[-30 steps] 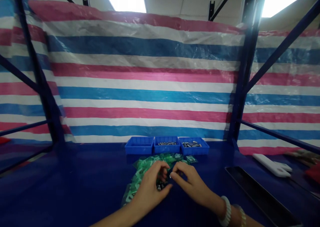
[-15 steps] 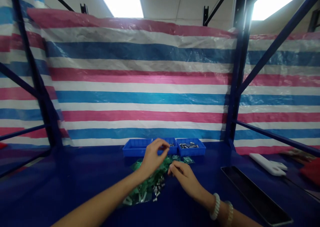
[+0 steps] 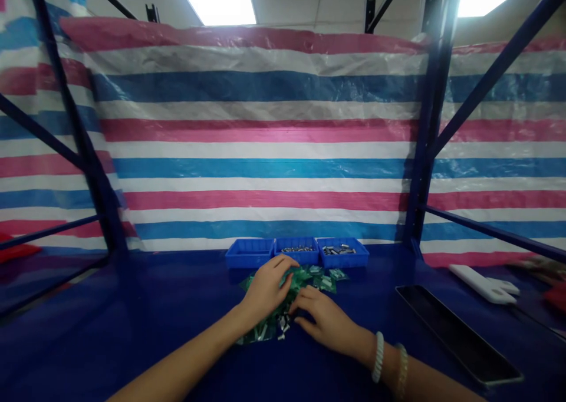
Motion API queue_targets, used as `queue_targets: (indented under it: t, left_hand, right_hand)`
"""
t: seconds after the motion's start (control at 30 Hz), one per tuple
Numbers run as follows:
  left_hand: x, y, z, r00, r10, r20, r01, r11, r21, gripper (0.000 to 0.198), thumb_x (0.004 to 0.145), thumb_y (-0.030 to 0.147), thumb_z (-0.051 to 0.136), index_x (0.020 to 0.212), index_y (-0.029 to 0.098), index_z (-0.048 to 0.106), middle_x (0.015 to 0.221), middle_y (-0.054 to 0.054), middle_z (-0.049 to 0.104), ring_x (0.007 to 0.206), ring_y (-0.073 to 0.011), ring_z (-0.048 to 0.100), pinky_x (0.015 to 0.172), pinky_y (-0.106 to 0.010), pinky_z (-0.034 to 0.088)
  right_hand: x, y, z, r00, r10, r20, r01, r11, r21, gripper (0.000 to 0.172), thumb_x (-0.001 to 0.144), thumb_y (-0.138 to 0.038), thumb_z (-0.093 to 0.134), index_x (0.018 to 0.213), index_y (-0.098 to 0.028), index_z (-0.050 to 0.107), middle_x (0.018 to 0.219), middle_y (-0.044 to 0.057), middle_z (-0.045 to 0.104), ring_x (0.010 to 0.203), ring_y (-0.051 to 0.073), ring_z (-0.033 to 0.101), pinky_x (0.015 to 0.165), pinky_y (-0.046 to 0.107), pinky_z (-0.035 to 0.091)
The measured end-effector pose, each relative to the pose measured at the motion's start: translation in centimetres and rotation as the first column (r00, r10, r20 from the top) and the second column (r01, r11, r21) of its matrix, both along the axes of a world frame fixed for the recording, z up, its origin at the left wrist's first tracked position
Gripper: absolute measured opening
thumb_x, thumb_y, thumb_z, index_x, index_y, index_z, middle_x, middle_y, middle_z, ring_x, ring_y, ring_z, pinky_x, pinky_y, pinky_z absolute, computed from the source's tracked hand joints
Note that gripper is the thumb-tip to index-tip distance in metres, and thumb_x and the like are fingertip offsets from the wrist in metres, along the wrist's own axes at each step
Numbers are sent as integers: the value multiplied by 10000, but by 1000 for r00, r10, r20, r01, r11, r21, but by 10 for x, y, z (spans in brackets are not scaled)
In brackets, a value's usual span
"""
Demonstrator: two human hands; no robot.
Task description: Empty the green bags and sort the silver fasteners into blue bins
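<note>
A heap of small green plastic bags (image 3: 319, 277) lies on the dark blue shelf, with small metal parts (image 3: 283, 325) showing at its near edge. My left hand (image 3: 265, 290) rests on top of the heap with its fingers curled down into the bags. My right hand (image 3: 322, 319) lies just right of it, fingers bent and pinched at the heap's near edge; what they hold is hidden. Three small blue bins stand in a row behind the heap: the left bin (image 3: 249, 253) looks empty, the middle bin (image 3: 297, 250) and right bin (image 3: 342, 251) hold metal pieces.
A long black tray (image 3: 455, 334) lies at the right. A white flat tool (image 3: 481, 283) lies beyond it. Dark blue rack posts (image 3: 420, 154) stand left and right. A striped pink, white and blue tarp (image 3: 265, 142) closes the back.
My left hand came back from the middle bin down onto the heap of green bags. My right hand stayed at the heap's near edge.
</note>
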State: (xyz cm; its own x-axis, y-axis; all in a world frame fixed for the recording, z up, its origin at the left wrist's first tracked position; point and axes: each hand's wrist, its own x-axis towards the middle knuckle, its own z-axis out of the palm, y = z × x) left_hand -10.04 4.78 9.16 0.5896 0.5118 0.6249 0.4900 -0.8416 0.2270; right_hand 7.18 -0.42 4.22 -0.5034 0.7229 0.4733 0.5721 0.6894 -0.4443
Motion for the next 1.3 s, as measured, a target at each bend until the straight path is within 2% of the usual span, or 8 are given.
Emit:
queue_targets:
  t: [0.17, 0.33, 0.5, 0.7, 0.8, 0.9, 1.1, 1.3]
  left_hand:
    - [-5, -7, -8, 1000, 8, -26, -8, 1000, -8, 272, 856, 74, 442, 1039, 209, 590, 1050, -65, 648, 975, -204, 619, 854, -335, 506]
    - [-7, -12, -9, 1000, -2, 8, 2, 1000, -11, 279, 846, 67, 443, 1029, 220, 587, 1036, -49, 648, 955, -196, 623, 833, -320, 502]
    - [-8, -17, -8, 1000, -13, 6, 13, 999, -30, 276, 845, 65, 446, 1024, 214, 594, 1022, -50, 648, 947, -197, 619, 822, -310, 492]
    - [-6, -23, -9, 997, -46, 58, 52, 992, -115, 253, 845, 67, 461, 999, 211, 601, 1007, -45, 649, 930, -188, 620, 820, -301, 483]
    - [-3, -26, -12, 996, -60, 71, 70, 985, -156, 282, 813, 50, 483, 1013, 213, 596, 961, -39, 650, 884, -185, 622, 786, -300, 488]
    - [2, -30, -15, 994, -62, 94, 80, 977, -196, 317, 760, 39, 529, 1016, 217, 586, 927, -31, 645, 829, -183, 620, 742, -298, 499]
    - [9, -34, -21, 970, -67, 233, 133, 950, -284, 279, 721, 28, 554, 939, 201, 581, 869, -20, 630, 703, -145, 609, 655, -266, 511]
    - [12, -33, -22, 931, -14, 364, 157, 918, -365, 123, 768, 103, 554, 847, 194, 578, 775, -11, 628, 679, -148, 627, 635, -269, 531]
  right_hand:
    - [1, 1, -3, 1000, -30, -6, 30, 1000, -6, 227, 796, -20, 540, 914, -199, 612, 988, 42, 585, 970, 191, 549, 912, 324, 442]
    - [3, 4, -3, 998, -48, 39, 48, 999, 5, 286, 804, -8, 497, 972, -213, 603, 999, 43, 597, 980, 205, 543, 921, 349, 437]
    - [5, 8, -4, 999, -34, 22, 34, 999, -21, 267, 818, 2, 488, 905, -210, 626, 962, 38, 611, 943, 197, 550, 873, 330, 445]
    - [11, 9, 5, 971, -85, -222, 68, 994, -83, 183, 819, -49, 538, 889, -185, 638, 908, 38, 636, 845, 179, 595, 788, 312, 478]
    - [14, 10, 10, 895, -116, -431, 29, 979, -204, 66, 844, -193, 596, 891, -180, 640, 865, 33, 676, 782, 179, 639, 739, 310, 508]
    - [14, 12, 11, 801, -146, -581, -46, 952, -303, 191, 803, -337, 672, 887, -168, 648, 839, 45, 689, 789, 193, 666, 739, 315, 528]
    - [12, 13, 10, 715, -153, -682, -106, 941, -322, 262, 758, -401, 724, 813, -181, 594, 662, -18, 630, 624, 139, 623, 615, 265, 506]
    - [11, 13, 7, 694, -139, -706, -179, 917, -357, 260, 725, -396, 761, 817, -169, 672, 733, 21, 687, 708, 167, 668, 694, 295, 533]
